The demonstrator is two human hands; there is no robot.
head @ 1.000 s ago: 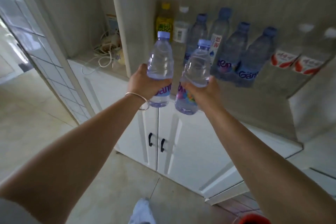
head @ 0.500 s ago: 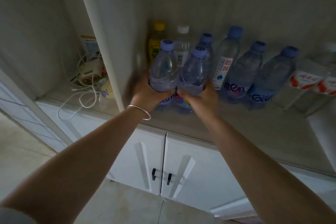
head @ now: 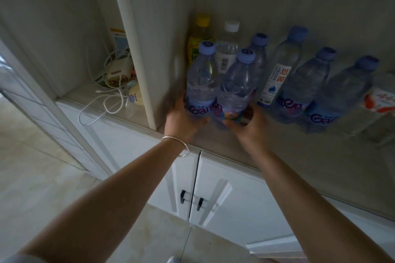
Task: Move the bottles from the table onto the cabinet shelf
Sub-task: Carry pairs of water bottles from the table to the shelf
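1. Left hand [head: 181, 120] grips the left bottle [head: 202, 83] low; right hand [head: 249, 126] grips the right bottle [head: 235, 89].
2. Both bottles are upright at the cabinet shelf [head: 213, 143] front — touching.
3. Seat each base flat before letting go — clear of the back row [head: 299, 83].

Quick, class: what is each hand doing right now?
Left hand: grip closed round the left bottle.
Right hand: grip closed round the right bottle.
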